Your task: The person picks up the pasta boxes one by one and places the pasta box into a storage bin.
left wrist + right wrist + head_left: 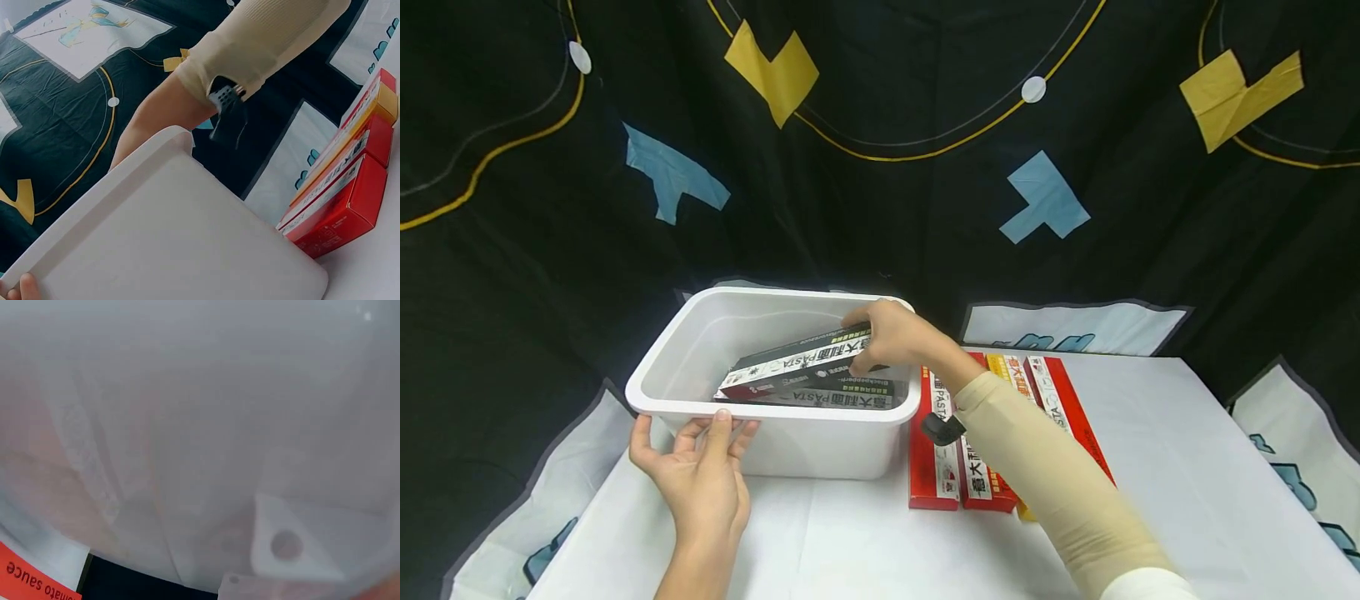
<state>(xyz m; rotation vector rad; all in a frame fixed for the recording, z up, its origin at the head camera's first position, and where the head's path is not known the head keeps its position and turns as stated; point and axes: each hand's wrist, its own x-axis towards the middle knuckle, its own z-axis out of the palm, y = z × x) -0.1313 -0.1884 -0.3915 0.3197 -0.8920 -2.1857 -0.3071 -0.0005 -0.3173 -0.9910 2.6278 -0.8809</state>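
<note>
at the left, the left hand (703, 467) grips the front rim of a white tub (816, 446). inside the tub, a black pasta box (801, 362) runs lengthwise from left to right, its long axis slanting: the left end sits low and nearer the front wall, the right end is raised and farther back. beneath it a second black box (835, 398) lies along the front wall. the right hand (887, 333) pinches the upper box near its right end, thumb on the near side, fingers over the far side.

only the head view shows into the tub; the left wrist view has its outer wall hiding the contents and the right hand, yet shows the ends of the boxes outside. the right wrist view is mostly pale blur, with a red strip (31, 578) reading "tomato sauce" at lower left.

right of the tub, on the white table (820, 542), lie a red box (934, 492), another red box (988, 497), a yellow box (997, 367) and a rightmost red box (1075, 412), all pointing away from the person. the beige sleeve (1037, 467) crosses above, covering parts of them. a black cloth (880, 225) hangs behind.
</note>
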